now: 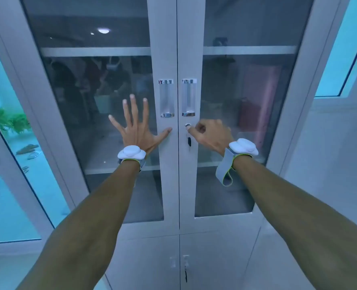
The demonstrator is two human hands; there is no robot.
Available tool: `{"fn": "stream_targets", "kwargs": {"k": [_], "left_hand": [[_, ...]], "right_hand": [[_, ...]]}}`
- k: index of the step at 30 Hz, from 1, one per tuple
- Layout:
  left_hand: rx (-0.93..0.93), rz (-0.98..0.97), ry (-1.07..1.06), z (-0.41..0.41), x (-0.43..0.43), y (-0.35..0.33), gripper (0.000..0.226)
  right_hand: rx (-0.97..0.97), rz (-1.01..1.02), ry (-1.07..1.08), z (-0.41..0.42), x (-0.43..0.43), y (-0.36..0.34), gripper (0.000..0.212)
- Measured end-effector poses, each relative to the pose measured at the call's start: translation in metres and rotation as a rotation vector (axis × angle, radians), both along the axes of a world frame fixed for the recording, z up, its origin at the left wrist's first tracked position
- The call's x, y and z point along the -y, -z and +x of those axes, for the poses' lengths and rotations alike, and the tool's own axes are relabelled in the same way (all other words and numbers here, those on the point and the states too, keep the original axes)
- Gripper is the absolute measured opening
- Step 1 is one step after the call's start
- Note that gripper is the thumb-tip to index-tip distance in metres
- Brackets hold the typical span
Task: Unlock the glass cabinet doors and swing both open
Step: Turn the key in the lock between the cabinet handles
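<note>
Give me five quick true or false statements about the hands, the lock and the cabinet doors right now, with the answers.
1. The left hand lies flat with fingers spread on the left door. True.
2. The right hand grips the right handle. False: it is at the lock below that handle, fingers pinched there.
3. Both doors are shut. True: the right door meets the left along the centre seam.
4. The lock sits on the left door. False: it is on the right door.
5. A dark tag hangs just below the lock. True.
</note>
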State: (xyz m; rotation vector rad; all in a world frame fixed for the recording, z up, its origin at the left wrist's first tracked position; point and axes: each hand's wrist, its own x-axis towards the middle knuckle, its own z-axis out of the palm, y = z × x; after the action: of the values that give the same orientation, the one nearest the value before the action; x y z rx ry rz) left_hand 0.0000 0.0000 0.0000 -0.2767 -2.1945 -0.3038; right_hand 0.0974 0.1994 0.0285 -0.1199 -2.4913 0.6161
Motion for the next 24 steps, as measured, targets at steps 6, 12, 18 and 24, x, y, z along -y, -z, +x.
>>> {"fn": "stream_targets", "kwargs": {"k": [6, 12, 18, 24], "left_hand": [[-0.03, 0.005, 0.029, -0.02, -0.007, -0.006, 0.109], [-0.109, 0.014, 0.04, -0.04, -0.012, 0.0, 0.11], [-0.204, 0.03, 0.028, -0.053, -0.015, 0.004, 0.108], [-0.222, 0.031, 0.015, -0.054, -0.015, 0.006, 0.105]], "right_hand": [[-0.093, 0.04, -0.009, -0.022, 0.004, 0.008, 0.04], [-0.174, 0.078, -0.037, -0.034, 0.001, 0.015, 0.05], [-0.225, 0.11, -0.075, -0.042, -0.002, 0.017, 0.052], [-0.152, -0.044, -0.191, -0.05, -0.008, 0.021, 0.055]]}}
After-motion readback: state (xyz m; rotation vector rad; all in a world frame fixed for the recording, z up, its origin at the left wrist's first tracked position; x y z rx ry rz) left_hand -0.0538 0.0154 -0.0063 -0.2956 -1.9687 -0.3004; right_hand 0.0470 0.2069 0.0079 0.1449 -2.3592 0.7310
